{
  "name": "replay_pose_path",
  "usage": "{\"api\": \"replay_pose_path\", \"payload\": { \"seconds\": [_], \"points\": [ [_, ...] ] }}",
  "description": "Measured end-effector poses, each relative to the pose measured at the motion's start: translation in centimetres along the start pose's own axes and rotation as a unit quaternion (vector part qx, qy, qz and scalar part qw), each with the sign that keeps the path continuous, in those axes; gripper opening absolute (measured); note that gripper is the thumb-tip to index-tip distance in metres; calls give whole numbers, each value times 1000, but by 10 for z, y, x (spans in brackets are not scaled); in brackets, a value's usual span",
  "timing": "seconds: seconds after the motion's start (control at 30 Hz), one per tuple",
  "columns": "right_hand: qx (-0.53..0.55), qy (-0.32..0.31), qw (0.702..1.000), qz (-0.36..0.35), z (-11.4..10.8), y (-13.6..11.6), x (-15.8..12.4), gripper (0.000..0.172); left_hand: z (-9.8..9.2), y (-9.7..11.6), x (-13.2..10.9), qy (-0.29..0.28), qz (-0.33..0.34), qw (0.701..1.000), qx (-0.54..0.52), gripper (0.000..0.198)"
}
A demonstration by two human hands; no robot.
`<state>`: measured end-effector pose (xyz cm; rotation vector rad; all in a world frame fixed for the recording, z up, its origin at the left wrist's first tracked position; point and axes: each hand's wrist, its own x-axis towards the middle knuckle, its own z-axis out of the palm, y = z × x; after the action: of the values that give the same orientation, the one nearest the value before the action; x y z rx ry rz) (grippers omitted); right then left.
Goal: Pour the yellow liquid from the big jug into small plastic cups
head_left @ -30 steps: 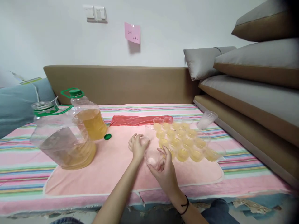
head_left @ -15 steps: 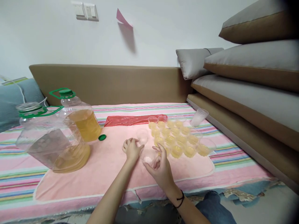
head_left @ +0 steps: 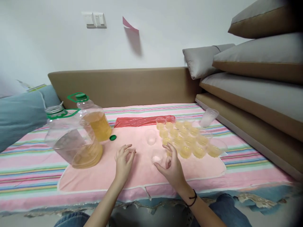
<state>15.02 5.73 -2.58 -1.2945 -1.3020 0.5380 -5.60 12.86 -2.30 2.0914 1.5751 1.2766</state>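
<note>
My left hand (head_left: 124, 162) hovers over the pink cloth with its fingers curved and apart, holding nothing. The thumb and forefinger of my right hand (head_left: 173, 168) span the rim of a clear plastic cup (head_left: 156, 156) with no drink visible in it. Just behind it stands another clear cup (head_left: 151, 138), also without visible drink. To the right, several cups of yellow liquid (head_left: 186, 151) stand close together in rows. A large bottle (head_left: 74, 142) without a cap, with a green handle, leans at left, amber liquid low inside; its green cap (head_left: 113, 137) lies nearby.
Behind the uncapped bottle stands a capped bottle (head_left: 98, 124) of amber liquid. A red plastic bag (head_left: 137, 121) lies behind the cups. A stack of clear cups (head_left: 209, 118) tilts at the right, beside piled cushions (head_left: 255, 88). The brown backrest (head_left: 123, 86) runs along the wall.
My left hand has moved away from the cups to the left, and its fingers have come apart. My right hand stays at the front cup. The view has shifted slightly left.
</note>
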Motion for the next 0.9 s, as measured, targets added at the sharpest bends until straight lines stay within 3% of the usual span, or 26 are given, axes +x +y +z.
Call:
{"api": "replay_pose_path", "payload": {
  "seconds": [0.23, 0.4, 0.5, 0.63, 0.77, 0.83, 0.9],
  "points": [
    [-5, -37, 996, -85, -4, -5, -20, 64, -62, -9, -9, 87, 86, 992, 40, 37],
    [-16, -89, 989, -114, 16, -15, -36, 52, -108, -31, -8, 280, 96, 955, 23, 24],
    [-3, -138, 984, -113, 48, -22, -44, 50, -131, -49, -10, 359, 86, 929, 14, 15],
    [24, -201, 974, -97, 102, -43, -40, 55, -149, -68, -17, 394, 28, 918, -32, 13],
    [80, -197, 971, -106, 159, -77, -12, 60, -159, -82, -22, 398, -62, 910, -97, 19],
    [116, -201, 968, -95, 188, -91, 5, 69, -163, -88, -22, 420, -79, 891, -153, 17],
    [147, -213, 962, -90, 215, -100, 22, 80, -166, -92, -21, 448, -87, 866, -204, 30]
  ]
}}
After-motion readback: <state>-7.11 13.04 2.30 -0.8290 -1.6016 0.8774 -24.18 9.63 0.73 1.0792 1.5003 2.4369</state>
